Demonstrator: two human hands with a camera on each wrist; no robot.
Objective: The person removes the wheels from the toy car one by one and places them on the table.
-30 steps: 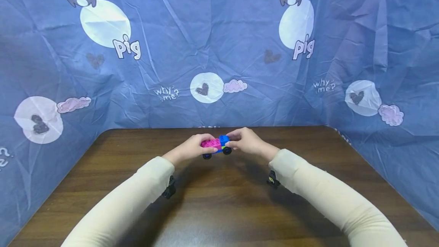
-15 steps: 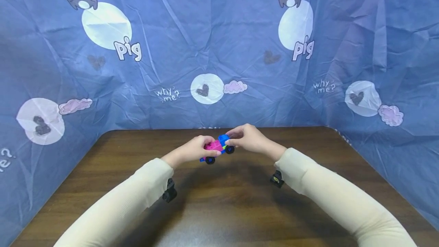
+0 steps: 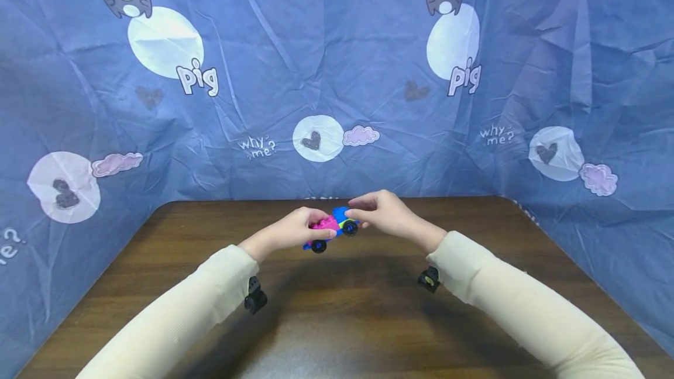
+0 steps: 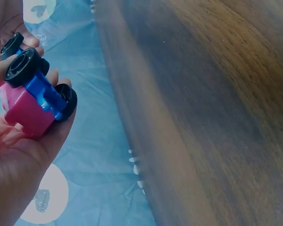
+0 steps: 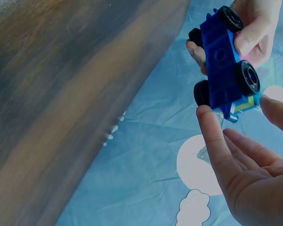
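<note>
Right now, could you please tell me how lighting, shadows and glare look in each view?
Head view: soft shadows on the table below both sleeves, with a pale sheen at its near side; left wrist view: a dark band across the table, perhaps shadow; right wrist view: the toy car shaded underneath, glare on the table, top left.

toy car: pink part half hidden by left hand in head view
left palm: cut off, left edge of left wrist view
right hand: cropped right and bottom in right wrist view (grip or mere touch, can't tell)
sleeves: run off head view's bottom
tabletop: near edge cropped
</note>
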